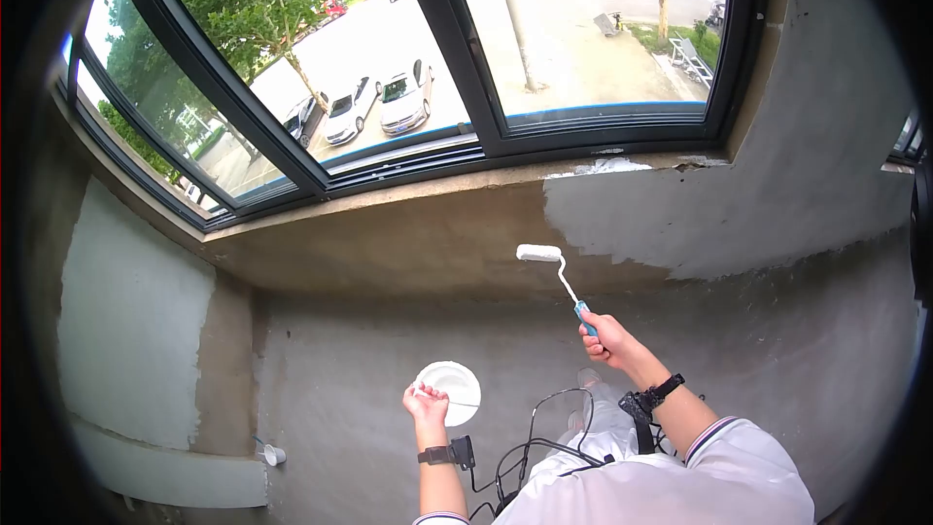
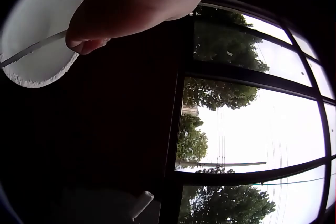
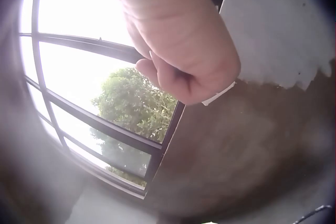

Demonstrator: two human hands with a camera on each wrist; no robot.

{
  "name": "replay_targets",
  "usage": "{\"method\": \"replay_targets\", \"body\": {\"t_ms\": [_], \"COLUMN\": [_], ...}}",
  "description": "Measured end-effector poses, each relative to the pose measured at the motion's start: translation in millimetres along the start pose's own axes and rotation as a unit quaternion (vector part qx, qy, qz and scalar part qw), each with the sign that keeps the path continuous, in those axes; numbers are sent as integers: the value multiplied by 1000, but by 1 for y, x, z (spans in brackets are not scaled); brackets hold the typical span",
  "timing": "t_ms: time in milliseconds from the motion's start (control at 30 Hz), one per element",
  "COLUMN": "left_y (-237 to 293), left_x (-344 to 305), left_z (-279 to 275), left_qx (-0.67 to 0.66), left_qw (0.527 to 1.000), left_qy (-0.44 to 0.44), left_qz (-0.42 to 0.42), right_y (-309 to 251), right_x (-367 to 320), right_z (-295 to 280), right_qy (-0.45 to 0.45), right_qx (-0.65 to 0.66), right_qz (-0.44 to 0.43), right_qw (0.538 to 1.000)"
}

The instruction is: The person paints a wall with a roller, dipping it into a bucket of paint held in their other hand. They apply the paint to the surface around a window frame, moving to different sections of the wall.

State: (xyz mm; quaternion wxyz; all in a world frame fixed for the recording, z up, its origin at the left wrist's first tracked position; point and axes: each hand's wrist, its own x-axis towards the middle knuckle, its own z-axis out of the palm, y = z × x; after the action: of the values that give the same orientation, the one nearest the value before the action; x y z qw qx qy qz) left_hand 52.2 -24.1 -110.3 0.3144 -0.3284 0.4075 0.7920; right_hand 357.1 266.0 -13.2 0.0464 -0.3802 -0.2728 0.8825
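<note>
In the head view my right hand (image 1: 607, 341) grips the blue handle (image 1: 584, 317) of a paint roller. Its white roller sleeve (image 1: 538, 253) is held up in front of the bare brown wall strip under the window. My left hand (image 1: 426, 402) holds a white paint bucket (image 1: 468, 381) by its thin bail. The left wrist view shows the bail (image 2: 37, 49) running across the bucket's mouth, with white paint crusted round the rim. Seen from the right wrist, my fingers are curled and mostly hide the roller; a small white piece of the sleeve (image 3: 218, 94) shows beyond them.
Light grey paint (image 1: 641, 224) covers the wall right of the brown strip (image 1: 418, 243). A dark-framed window (image 1: 505, 141) runs above it. A small white cup (image 1: 274, 455) stands on the floor by the left wall. Black cables (image 1: 530, 442) hang near my legs.
</note>
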Motion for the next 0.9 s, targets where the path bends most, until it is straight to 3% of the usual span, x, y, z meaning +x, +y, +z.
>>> {"method": "replay_targets", "body": {"t_ms": [67,233,300,400,467,567,833,900], "left_y": [22,76,99,129,152,202,271,282], "left_x": [5,41,63,67,62,113,186,213], "left_z": [-20,-77,-113,-148,-148,-214,-159,-148], "left_qx": [17,35,30,7,-61,-31,1,27], "left_qw": [1000,996,991,989,968,982,974,982], "left_qy": [26,85,128,148,244,184,226,188], "left_qz": [-2,8,17,6,-18,-14,-31,-20], "right_y": [-18,-53,-60,-66,-64,-60,-78,-81], "right_x": [19,84,109,121,119,123,109,108], "right_z": [8,15,17,25,29,26,55,65], "right_qy": [75,151,182,194,206,237,287,276], "right_qx": [-50,-127,-179,-152,-132,-123,-158,-130], "right_qz": [-44,-100,-164,-158,-171,-184,-160,-166], "right_qw": [995,975,953,956,954,946,931,938]}}
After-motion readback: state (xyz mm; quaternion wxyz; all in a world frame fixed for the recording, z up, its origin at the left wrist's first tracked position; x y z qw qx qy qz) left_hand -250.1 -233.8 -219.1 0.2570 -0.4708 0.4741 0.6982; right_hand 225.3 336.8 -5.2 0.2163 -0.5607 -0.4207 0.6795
